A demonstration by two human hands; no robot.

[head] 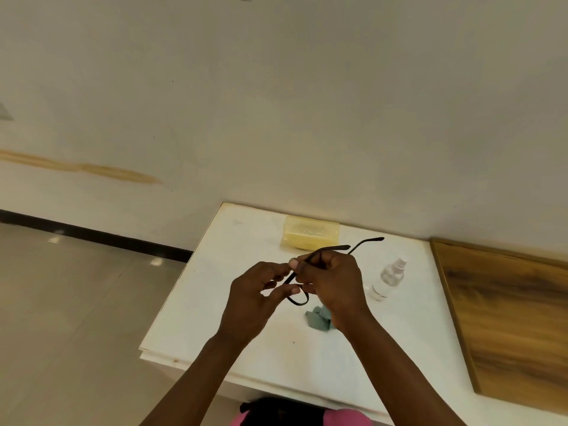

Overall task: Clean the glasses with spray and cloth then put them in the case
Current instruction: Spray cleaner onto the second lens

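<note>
Above the middle of the white table (pixel 215 302), both hands are raised and meet around a pair of dark-framed glasses (pixel 296 298). The right hand (pixel 332 284) is closed on the frame, fingers curled over it and the thumb pressed near the hinge, so the glasses sit clear of the tabletop. Both temple arms stick out beyond that grip, pointing away from the person toward the wall, one a little higher than the other. The left hand (pixel 258 293) comes in from the other side with its fingers loosely spread — the fingertips touch the near lens rim, but whether they pinch it or merely rest there I cannot tell.

Just below the right hand, on the table, lies a crumpled grey-green cloth (pixel 318 316), partly hidden by the wrist. To the right of the grip, near but not touching, stands a small clear spray bottle (pixel 388 279) with a white cap, leaning slightly. Beyond the held glasses, at the far edge of the table against the wall, sits a pale yellow case (pixel 310 236) — its lid looks shut. Further right of the bottle lies a wood-grain panel (pixel 507 318).
</note>
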